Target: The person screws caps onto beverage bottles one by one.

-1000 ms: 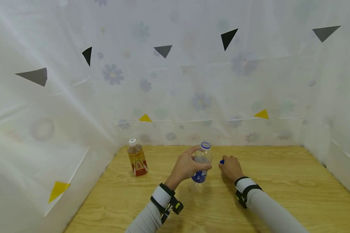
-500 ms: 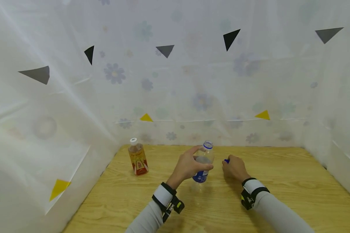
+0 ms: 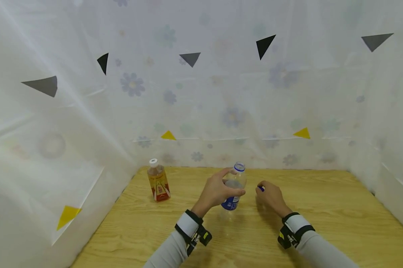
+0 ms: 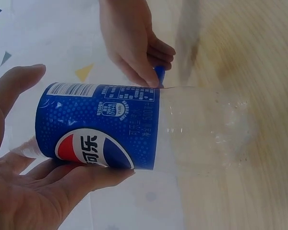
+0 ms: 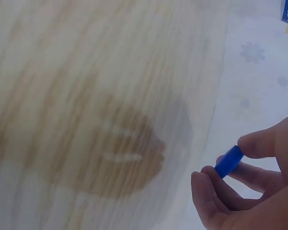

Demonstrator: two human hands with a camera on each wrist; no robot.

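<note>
In the head view my left hand (image 3: 216,189) grips a clear plastic bottle (image 3: 234,184) with a blue Pepsi label, thumb on one side and fingers on the other. Its mouth, ringed in blue, has no cap on it. The left wrist view shows the label (image 4: 98,125) and the clear lower part close up. To the right of the bottle, my right hand (image 3: 270,195) pinches a small blue bottle cap (image 5: 229,161) between thumb and fingers, seen best in the right wrist view. That hand is apart from the bottle and over the table.
A capped bottle (image 3: 159,184) of amber drink with a yellow and red label stands on the left of the wooden table (image 3: 325,208). White flowered sheeting (image 3: 201,96) with triangle stickers encloses the table at the back and sides.
Over the last second my right hand has shifted slightly right with the cap and turned a little. My left hand keeps its grip on the Pepsi bottle, almost still.
</note>
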